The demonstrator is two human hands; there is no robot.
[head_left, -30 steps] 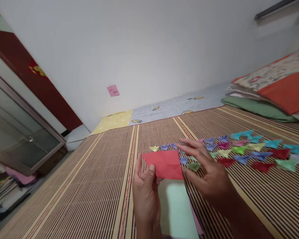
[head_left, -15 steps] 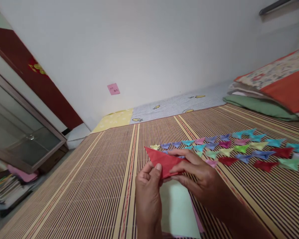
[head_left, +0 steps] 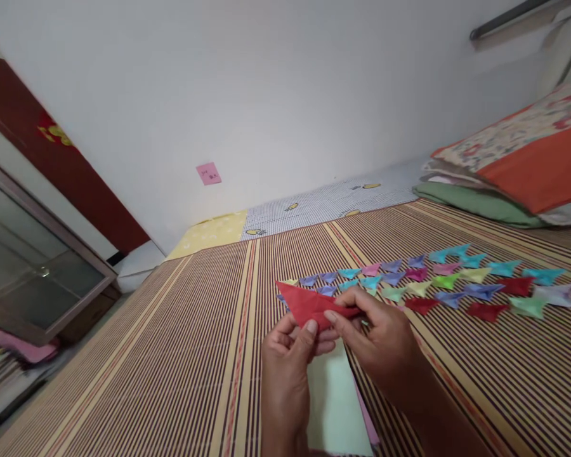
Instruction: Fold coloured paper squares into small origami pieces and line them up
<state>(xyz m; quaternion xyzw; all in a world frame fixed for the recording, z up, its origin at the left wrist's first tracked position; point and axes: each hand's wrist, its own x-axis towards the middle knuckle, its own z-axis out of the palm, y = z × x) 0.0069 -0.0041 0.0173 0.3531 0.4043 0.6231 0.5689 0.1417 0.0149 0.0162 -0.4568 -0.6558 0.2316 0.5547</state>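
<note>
The left hand (head_left: 288, 365) and right hand (head_left: 383, 336) pinch the red paper (head_left: 304, 303) in their fingers, its sharp tip at 10 o'clock. Green sheets (head_left: 337, 403) lie at 5 o'clock. Most folded shapes (head_left: 446, 281) (so many colors) sit at 3 o'clock on the mat (head_left: 171, 355).

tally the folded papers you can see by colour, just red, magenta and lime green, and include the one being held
Red: 4, being the held paper in the left hand and right hand, plus three red pieces on the mat
Magenta: 1 magenta piece
Lime green: 1 lime green piece
Total: 6 in view
</note>
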